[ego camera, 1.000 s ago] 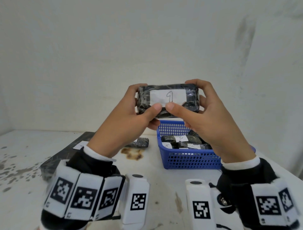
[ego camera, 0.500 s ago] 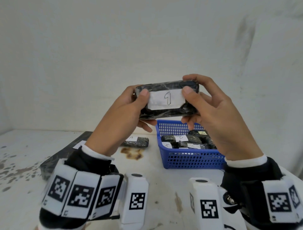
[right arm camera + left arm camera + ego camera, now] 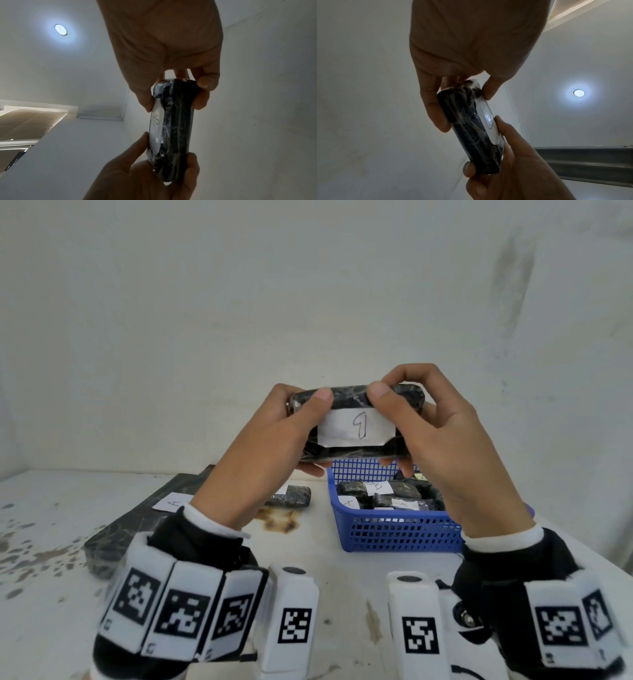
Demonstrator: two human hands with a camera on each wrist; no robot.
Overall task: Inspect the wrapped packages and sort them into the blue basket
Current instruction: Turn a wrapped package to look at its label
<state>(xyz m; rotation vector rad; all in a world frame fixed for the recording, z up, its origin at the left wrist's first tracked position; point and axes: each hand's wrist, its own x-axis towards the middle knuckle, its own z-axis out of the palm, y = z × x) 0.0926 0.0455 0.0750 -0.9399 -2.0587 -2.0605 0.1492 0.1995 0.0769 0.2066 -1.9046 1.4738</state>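
**Both hands hold a wrapped package up above the blue basket**

I see a dark, oblong package wrapped in glossy black plastic film (image 3: 356,424) held level in the air, in front of a white wall (image 3: 308,302). My left hand (image 3: 270,446) grasps its left end, thumb on top near the front edge and fingers curled underneath. My right hand (image 3: 445,440) grasps the right end the same way, thumb pressed on the top edge. A white paper label (image 3: 356,428) on the face turned toward me carries one handwritten mark, like a 9 or an upside-down 6.

Below and just behind the package, a blue perforated plastic basket (image 3: 394,532) sits on the stained white table (image 3: 51,594). It holds several similar dark wrapped packages (image 3: 380,494) with white labels. One more small wrapped package (image 3: 291,497) lies on the table just left of the basket, beside a brown stain (image 3: 277,520). A large flat black parcel (image 3: 137,525) with a label lies further left.

From each wrist camera I see the package end-on, pinched between both hands.
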